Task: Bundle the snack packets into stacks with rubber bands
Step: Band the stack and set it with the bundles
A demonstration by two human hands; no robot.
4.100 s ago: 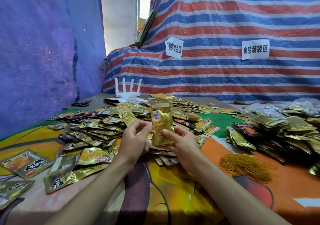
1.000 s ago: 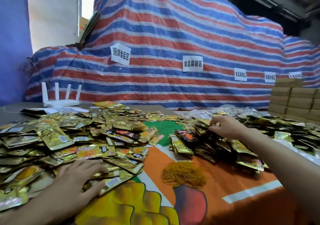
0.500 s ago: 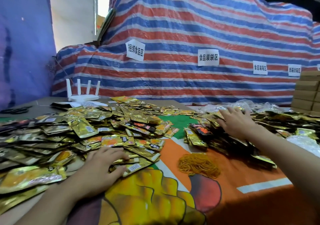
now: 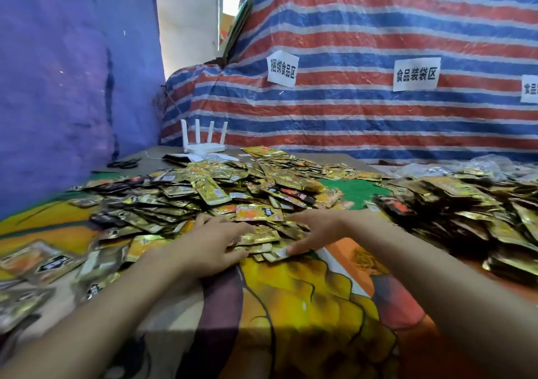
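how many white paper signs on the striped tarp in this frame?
3. One white paper sign hangs left on the red, white and blue striped tarp, one to its right, one cut by the right edge. More may lie out of frame.

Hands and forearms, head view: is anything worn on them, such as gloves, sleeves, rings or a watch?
Nothing worn shows. The left hand and right hand are ungloved, with no ring that I can make out. The left forearm and right forearm are bare to the frame edge: no sleeve, watch or band. Slight blur could hide something fine.
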